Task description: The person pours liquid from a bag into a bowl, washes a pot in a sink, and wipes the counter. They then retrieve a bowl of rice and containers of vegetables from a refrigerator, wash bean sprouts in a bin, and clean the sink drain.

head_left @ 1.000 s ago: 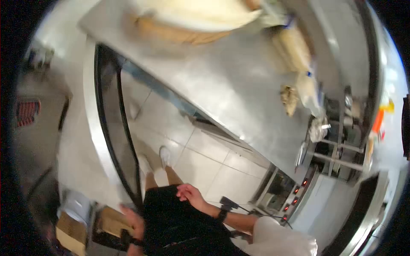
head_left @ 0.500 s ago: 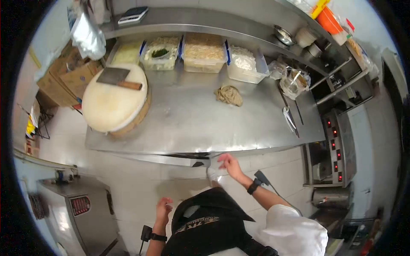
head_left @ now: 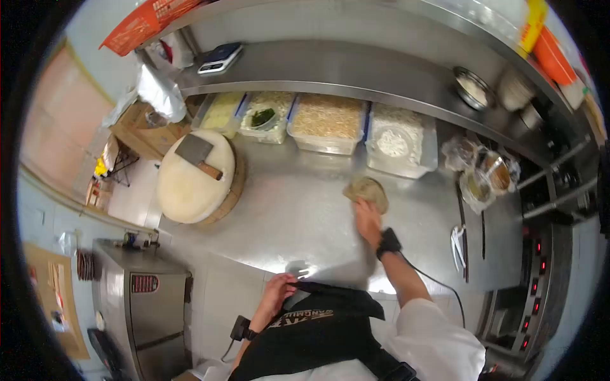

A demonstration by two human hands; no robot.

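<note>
My right hand (head_left: 366, 221) has reached over the steel table and grips a crumpled tan cloth (head_left: 370, 190), which rests on the tabletop below the tubs. Its fingertips are partly hidden in the fabric. At the table's front edge, my left hand (head_left: 277, 293) is at the upper edge of the black apron (head_left: 318, 336). Its fingers are curled together and appear to pinch the apron's edge. Both wrists carry black straps with small devices and cables.
A cleaver (head_left: 196, 150) lies on a thick round chopping block (head_left: 184, 197) at the left. Plastic tubs of shredded food (head_left: 327, 120) line the back under a steel shelf (head_left: 356, 66). Scissors (head_left: 457, 247), dark rods (head_left: 466, 247) and bagged containers (head_left: 480, 184) are at the right.
My right hand has moved forward from below the table edge onto the cloth. My left hand has come up to the apron. The view has shifted, with my body nearer the table.
</note>
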